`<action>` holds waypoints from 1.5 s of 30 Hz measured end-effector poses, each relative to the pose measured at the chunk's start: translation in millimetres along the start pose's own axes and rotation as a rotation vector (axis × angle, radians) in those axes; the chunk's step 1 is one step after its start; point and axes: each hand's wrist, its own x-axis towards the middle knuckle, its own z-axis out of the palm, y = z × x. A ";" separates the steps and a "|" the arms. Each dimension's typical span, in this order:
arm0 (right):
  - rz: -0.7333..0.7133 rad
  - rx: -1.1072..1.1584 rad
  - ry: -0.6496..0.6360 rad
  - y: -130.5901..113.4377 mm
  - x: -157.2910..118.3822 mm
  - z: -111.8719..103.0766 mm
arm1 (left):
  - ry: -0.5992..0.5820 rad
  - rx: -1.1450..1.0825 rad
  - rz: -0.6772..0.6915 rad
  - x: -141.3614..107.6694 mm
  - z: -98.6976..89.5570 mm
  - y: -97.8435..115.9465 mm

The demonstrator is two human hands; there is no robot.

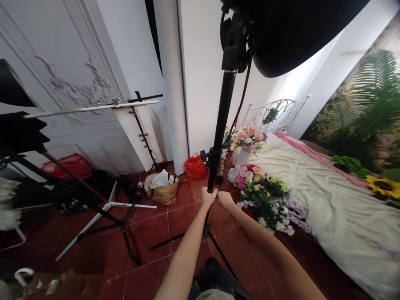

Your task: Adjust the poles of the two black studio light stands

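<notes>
A black light stand (221,121) rises straight in front of me, with its tripod legs spread on the floor. On its top sits a large black lamp head (293,35), cut off by the upper edge of the view. My left hand (208,196) is wrapped round the lower part of the pole. Close beside it, my right hand (225,199) is closed at the right side of the same stand; its fingertips are partly hidden, perhaps on a knob. A black cable (243,96) hangs from the lamp along the pole.
Right of the stand, bunches of artificial flowers (250,177) lie against a bed with a cream cover (300,175). Behind are a red bag (196,166) and a tan basket bag (165,192). Other stands (120,223) with spread legs occupy the left floor. A cardboard box (62,287) lies lower left.
</notes>
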 end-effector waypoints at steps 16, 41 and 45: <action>0.052 0.128 -0.094 35.3 -56.3 81.4 | 0.080 -0.103 -0.091 -7.1 0.9 10.7; -0.509 1.465 0.497 -51.5 -2.0 -198.9 | -0.036 -0.089 0.078 -25.7 -16.2 10.0; -0.425 1.398 0.653 -56.9 -5.8 -200.6 | -0.080 -0.088 0.037 -30.8 -26.7 -3.9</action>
